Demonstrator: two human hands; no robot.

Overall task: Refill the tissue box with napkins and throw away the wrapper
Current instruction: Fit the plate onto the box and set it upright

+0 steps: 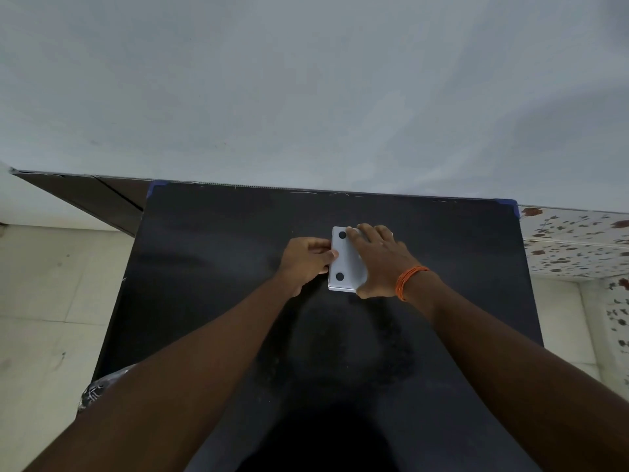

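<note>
Tissue box: a flat white box [347, 264] lies on the black counter [211, 274], a little toward 1 o'clock from the counter's middle. The face turned up is plain white and carries two round black pads on its 9 o'clock side, one toward 12 and one toward 6; this looks like its underside.

Left hand: the left hand [306, 260] sits at the box's 9 o'clock edge, fingers curled together, the fingertips [332, 254] touching that edge between the two black pads. Something pale shows under the fingers; what it is cannot be told.

Right hand: the right hand [381, 258] lies spread flat over the box's 3 o'clock half, fingers reaching toward the 12 o'clock edge and the thumb hooked at the 6 o'clock corner. It presses down on the box rather than pinching it.

Wristband: an orange thread band [408, 281] wraps the right wrist.

Counter: dark and matte, with blue tape on its two far corners at 11 and 1 o'clock; its far edge meets a pale wall [306, 90].

Floor: light tiles [41, 301] at 9 o'clock; speckled red-and-white tiles [578, 243] at 3 o'clock.

Arms: both bare forearms reach in from 6 o'clock.
</note>
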